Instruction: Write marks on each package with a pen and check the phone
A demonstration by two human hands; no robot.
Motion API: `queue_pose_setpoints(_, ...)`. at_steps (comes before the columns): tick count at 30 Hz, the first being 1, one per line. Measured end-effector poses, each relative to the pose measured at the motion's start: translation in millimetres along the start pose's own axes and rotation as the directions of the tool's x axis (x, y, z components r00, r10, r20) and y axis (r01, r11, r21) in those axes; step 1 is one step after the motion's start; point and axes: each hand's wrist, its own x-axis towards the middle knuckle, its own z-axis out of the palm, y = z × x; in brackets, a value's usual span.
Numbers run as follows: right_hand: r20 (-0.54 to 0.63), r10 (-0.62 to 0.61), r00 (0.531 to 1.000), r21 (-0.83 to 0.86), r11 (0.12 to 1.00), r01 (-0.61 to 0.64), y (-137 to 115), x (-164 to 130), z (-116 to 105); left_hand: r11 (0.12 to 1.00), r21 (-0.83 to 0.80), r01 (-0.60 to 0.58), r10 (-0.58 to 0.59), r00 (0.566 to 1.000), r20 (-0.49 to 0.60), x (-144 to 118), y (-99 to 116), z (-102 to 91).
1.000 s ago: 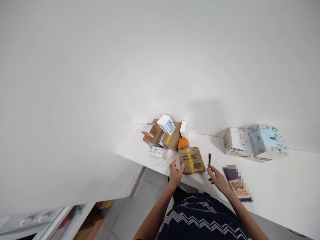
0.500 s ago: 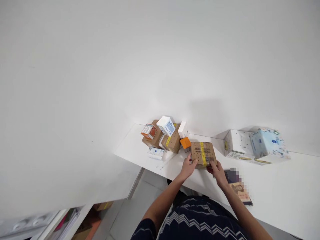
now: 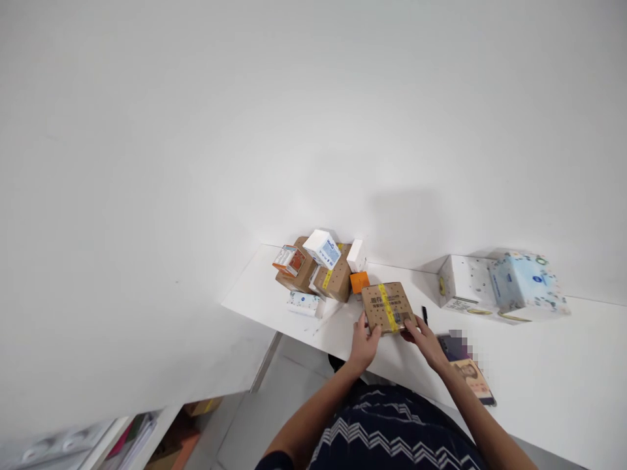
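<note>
Your left hand (image 3: 363, 341) and right hand (image 3: 422, 338) both have hold of the brown cardboard box (image 3: 388, 307), one at each near corner, fingers curled round its near edge with thumbs on top. The box sits over the white table (image 3: 539, 372) close to the near edge; whether it is resting or just lifted cannot be told. It is a flat, roughly square box, slightly longer left to right, top face up, tilted a little so its left end lies nearer the wall. A yellow tape strip (image 3: 388, 305) runs across the top from far to near, leaning right as it comes toward you. The table's near edge passes right under your wrists, so there is little surface on your side of the box. Just beside its far left corner is a small orange box (image 3: 359, 281), and beyond that the pile of cartons (image 3: 318, 271) against the wall. A black pen (image 3: 424, 315) lies just right of the box, near your right fingers. Further right, a dark booklet (image 3: 467, 375) lies at the near edge, and a white printed box (image 3: 465, 284) and a pale blue pack (image 3: 526, 281) stand by the wall. Bare tabletop lies open between the box and the white printed box, and along the far right.
</note>
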Motion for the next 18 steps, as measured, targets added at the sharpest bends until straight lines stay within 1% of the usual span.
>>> queue_pose_setpoints(2, 0.023, 0.001, 1.0, -0.02, 1.0, 0.0, -2, -6, -4, 1.0, -0.004, -0.017, 0.017, 1.0, -0.011, -13, -3, -0.9)
queue_pose_setpoints(3, 0.021, -0.007, 1.0, -0.043, 0.999, 0.008, -3, -10, -8, 1.0, -0.005, -0.021, 0.021, 1.0, 0.001, -18, -4, 0.2)
queue_pose_setpoints(5, -0.019, -0.032, 0.999, -0.114, 0.993, 0.029, -6, -16, -17, 1.0, -0.008, -0.027, 0.028, 0.999, 0.044, -21, -3, 5.6)
queue_pose_setpoints(7, -0.085, -0.059, 0.995, -0.183, 0.982, 0.043, -10, -16, -24, 0.999, -0.012, -0.042, 0.043, 0.995, 0.092, -12, 1, 13.9)
queue_pose_setpoints(9, -0.133, -0.092, 0.987, -0.191, 0.979, 0.066, -14, -8, -26, 0.998, -0.03, -0.061, 0.064, 0.992, 0.11, 7, 7, 22.7)
queue_pose_setpoints(11, -0.154, -0.125, 0.98, -0.166, 0.981, 0.099, -19, 8, -20, 0.996, -0.071, -0.056, 0.061, 0.996, 0.072, 32, 12, 29.6)
queue_pose_setpoints(12, -0.163, -0.137, 0.977, -0.154, 0.982, 0.112, -21, 19, -14, 0.994, -0.102, -0.035, 0.039, 0.999, 0.038, 44, 15, 31.8)
queue_pose_setpoints(14, -0.19, -0.143, 0.971, -0.141, 0.983, 0.117, -23, 40, 0, 0.991, -0.128, -0.032, 0.034, 0.999, 0.011, 65, 17, 33.2)
queue_pose_setpoints(16, -0.217, -0.141, 0.966, -0.127, 0.985, 0.116, -26, 59, 16, 0.988, -0.153, -0.034, 0.035, 0.999, 0.002, 80, 17, 31.3)
queue_pose_setpoints(18, -0.232, -0.141, 0.962, -0.113, 0.987, 0.118, -28, 72, 29, 0.983, -0.18, -0.032, 0.032, 0.999, -0.006, 89, 14, 28.3)
